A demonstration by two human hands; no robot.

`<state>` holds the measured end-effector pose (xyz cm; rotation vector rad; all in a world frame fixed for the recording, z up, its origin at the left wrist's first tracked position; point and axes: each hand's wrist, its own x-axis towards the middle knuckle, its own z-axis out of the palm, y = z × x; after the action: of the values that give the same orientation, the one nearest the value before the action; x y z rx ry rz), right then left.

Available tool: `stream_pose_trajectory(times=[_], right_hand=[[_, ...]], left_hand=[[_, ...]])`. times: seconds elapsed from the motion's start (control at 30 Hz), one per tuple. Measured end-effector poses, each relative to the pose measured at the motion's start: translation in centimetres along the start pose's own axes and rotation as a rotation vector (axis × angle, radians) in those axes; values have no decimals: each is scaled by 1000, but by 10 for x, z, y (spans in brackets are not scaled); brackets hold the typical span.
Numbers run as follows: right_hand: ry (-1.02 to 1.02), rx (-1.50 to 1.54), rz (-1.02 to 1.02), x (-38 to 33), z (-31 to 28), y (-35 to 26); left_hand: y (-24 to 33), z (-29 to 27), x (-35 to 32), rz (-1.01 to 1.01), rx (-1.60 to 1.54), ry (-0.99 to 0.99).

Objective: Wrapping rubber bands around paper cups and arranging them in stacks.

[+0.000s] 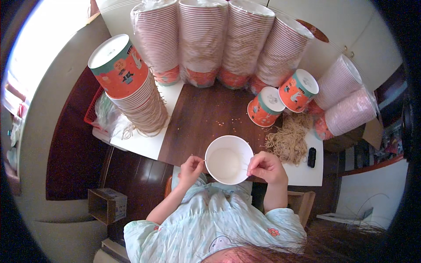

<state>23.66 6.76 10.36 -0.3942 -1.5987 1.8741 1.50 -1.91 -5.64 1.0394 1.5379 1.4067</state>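
Observation:
A white-lined paper bucket [224,164] faces me with its round mouth, at the near edge of the brown table. At its left rim my left hand [191,170] is closed in a pinch; whatever lies between the fingertips is too small to make out. On the opposite side my right hand [268,167] pinches the bucket's rim with thumb and forefinger, and thin pale lines show inside the wall there. Just beyond that hand lies a heap of tan cords [289,136]. Two orange-and-green printed buckets, a lower one [264,107] and a higher one [299,90], stand upside down behind the heap.
Tall plastic-wrapped bucket stacks [204,39] line the far edge, with more wrapped stacks [351,111] at right. A leaning stack with cords [131,87] stands left, beside a red basket [93,107]. A black object [312,158] lies right; a cardboard box [107,206] sits on the floor.

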Motion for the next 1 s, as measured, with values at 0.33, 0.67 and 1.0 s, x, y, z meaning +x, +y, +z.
stream_pose_trajectory(times=[0.33, 0.67, 1.0], right_hand=[[-46, -22, 78, -13, 0, -16], [-730, 392, -674, -29, -28, -50], [-188, 326, -616, -39, 0, -22]], left_hand=[[9, 6, -3, -13, 30, 5], [45, -5, 60, 193, 276, -161], [83, 101, 111, 951, 827, -740]])
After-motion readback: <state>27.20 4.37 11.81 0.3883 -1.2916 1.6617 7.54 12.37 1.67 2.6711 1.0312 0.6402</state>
